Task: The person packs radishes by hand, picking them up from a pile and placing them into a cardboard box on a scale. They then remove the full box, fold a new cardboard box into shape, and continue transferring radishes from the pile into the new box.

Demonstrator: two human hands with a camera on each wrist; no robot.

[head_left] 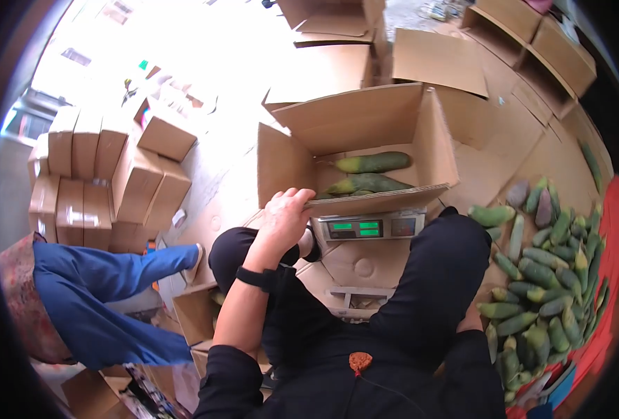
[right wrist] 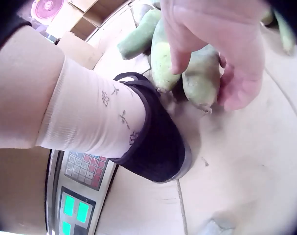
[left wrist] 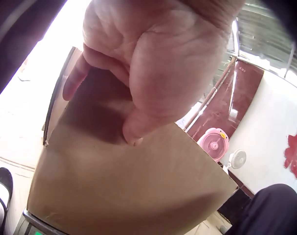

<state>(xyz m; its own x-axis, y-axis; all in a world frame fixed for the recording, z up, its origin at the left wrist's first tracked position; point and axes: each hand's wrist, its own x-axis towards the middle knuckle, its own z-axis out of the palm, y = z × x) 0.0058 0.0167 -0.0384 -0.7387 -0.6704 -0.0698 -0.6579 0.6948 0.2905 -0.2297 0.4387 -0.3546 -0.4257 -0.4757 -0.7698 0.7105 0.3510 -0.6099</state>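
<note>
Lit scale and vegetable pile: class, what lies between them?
In the head view, the person's right knee; in the right wrist view, a black shoe.

The plain brown box (head_left: 355,122) is standing upright on a scale (head_left: 388,227), its top gaping open, dark green gourds (head_left: 376,163) lying on their sides inside. The left hand (head_left: 284,215) is gripping its near edge by the left corner. The right hand (right wrist: 231,41) is holding a paler green gourd (right wrist: 201,85) around its sides, its tapered end showing, just beside another.
</note>
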